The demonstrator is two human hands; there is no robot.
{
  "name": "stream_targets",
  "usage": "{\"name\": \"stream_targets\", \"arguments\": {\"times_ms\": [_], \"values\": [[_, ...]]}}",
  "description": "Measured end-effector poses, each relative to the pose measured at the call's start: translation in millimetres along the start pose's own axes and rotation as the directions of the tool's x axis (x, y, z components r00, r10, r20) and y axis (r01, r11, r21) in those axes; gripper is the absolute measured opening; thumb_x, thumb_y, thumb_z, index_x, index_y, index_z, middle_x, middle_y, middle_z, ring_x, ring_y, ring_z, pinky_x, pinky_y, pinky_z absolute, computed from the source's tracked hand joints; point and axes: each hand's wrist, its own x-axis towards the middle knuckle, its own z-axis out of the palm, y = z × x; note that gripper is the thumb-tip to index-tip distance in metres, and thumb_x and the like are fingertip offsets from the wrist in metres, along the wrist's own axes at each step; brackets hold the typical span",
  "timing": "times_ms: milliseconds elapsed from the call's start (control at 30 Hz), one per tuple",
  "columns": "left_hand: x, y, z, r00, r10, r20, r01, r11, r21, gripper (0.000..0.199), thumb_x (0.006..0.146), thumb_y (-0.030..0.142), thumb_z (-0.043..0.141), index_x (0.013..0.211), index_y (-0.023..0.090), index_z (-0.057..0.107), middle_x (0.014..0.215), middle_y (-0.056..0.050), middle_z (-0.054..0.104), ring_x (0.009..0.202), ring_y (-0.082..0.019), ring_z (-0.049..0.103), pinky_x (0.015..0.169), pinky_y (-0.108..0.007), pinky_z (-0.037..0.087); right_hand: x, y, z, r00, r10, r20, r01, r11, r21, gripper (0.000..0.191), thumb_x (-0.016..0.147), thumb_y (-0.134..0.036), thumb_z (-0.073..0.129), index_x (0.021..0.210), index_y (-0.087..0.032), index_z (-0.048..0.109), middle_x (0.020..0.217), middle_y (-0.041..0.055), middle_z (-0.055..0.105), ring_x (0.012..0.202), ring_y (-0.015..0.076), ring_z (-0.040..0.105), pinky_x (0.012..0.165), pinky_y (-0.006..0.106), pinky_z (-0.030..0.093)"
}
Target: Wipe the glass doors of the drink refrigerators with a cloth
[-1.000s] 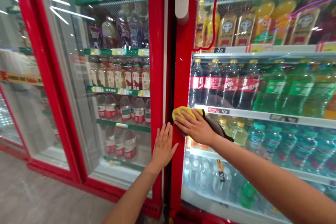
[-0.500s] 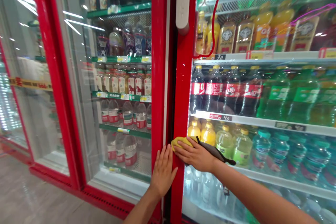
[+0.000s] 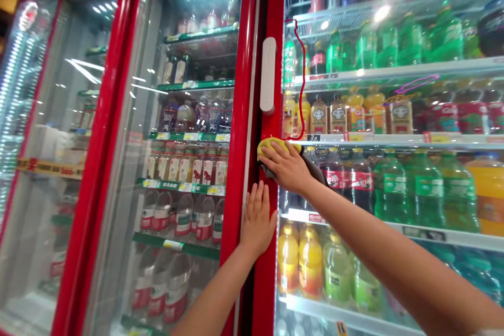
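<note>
My right hand (image 3: 286,167) presses a yellow and dark grey cloth (image 3: 271,147) against the red door frame (image 3: 269,252) of the right cooler, below its white handle (image 3: 268,74). Part of the cloth hangs behind my wrist over the glass. Lower down, my left hand (image 3: 258,218) lies flat with fingers stretched out against the red frame beside the gap between two doors, holding nothing.
Behind the right glass, shelves hold cola bottles (image 3: 360,178), green bottles (image 3: 419,184) and yellow juice bottles (image 3: 288,260). The left cooler door (image 3: 238,131) is closed over water bottles (image 3: 183,215). A red line runs down the right glass.
The view has tilted upward, showing upper shelves. My right hand and the cloth have moved up the frame, nearer the handle. My left hand has shifted up and onto the right cooler's frame.
</note>
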Motion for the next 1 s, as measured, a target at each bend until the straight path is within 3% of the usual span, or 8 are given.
{"name": "stream_targets", "arguments": {"times_ms": [200,267,367,567,800,1000], "values": [[66,-5,1.4,0.998,0.022,-0.055,-0.023,0.999,-0.025,0.074,0.103,0.028,0.037,0.163,0.016,-0.003,0.169,-0.015,0.022,0.158,-0.028,0.011,0.127,-0.056,0.024,56,38,-17,0.998,0.054,-0.022,-0.055,0.997,-0.053,0.052,0.093,-0.026,0.059,0.144,-0.021,0.056,0.157,0.0093,0.05,0.15,0.0339,0.036,0.123,0.062,0.021],[75,-5,2.1,0.998,0.021,-0.054,-0.021,1.0,-0.016,0.073,0.102,0.025,0.037,0.163,0.014,-0.002,0.168,-0.016,0.025,0.158,-0.028,0.011,0.127,-0.055,0.024,61,39,-17,0.996,0.091,-0.026,-0.092,0.995,-0.043,0.054,0.091,-0.025,0.061,0.144,-0.021,0.055,0.158,0.0095,0.049,0.151,0.0344,0.034,0.122,0.063,0.021],[67,-3,4.8,0.999,-0.013,-0.042,0.012,1.0,-0.022,0.072,0.102,0.023,0.036,0.163,0.013,0.0,0.168,-0.017,0.026,0.158,-0.028,0.011,0.127,-0.055,0.025,52,32,-13,0.992,0.122,-0.029,-0.123,0.992,-0.018,0.058,0.09,-0.025,0.062,0.147,-0.022,0.052,0.16,0.0096,0.045,0.152,0.0352,0.03,0.122,0.064,0.02],[14,5,8.6,0.999,-0.046,0.019,0.047,0.996,-0.074,0.075,0.102,0.026,0.039,0.163,0.017,-0.003,0.17,-0.017,0.018,0.158,-0.029,0.011,0.126,-0.058,0.024,-5,8,-7,0.997,0.074,0.027,-0.074,0.997,0.012,0.059,0.092,-0.027,0.06,0.15,-0.024,0.048,0.163,0.0064,0.04,0.154,0.0345,0.026,0.124,0.061,0.017],[-38,8,2.8,0.991,-0.056,0.122,0.068,0.994,-0.09,0.077,0.101,0.021,0.041,0.163,0.02,-0.005,0.17,-0.014,0.02,0.159,-0.027,0.011,0.127,-0.055,0.024,-97,-36,6,0.997,0.035,0.071,-0.036,0.999,0.013,0.055,0.098,-0.022,0.05,0.152,-0.026,0.045,0.165,0.0036,0.038,0.154,0.0321,0.028,0.126,0.061,0.013],[-87,10,-4.2,0.981,-0.011,0.192,0.025,0.997,-0.067,0.077,0.1,0.019,0.041,0.163,0.02,-0.003,0.169,-0.014,0.023,0.158,-0.025,0.015,0.125,-0.051,0.03,-193,-98,25,0.994,-0.05,0.093,0.042,0.995,0.087,0.058,0.097,-0.021,0.051,0.154,-0.027,0.044,0.162,0.005,0.042,0.15,0.0309,0.038,0.123,0.059,0.029]]}}
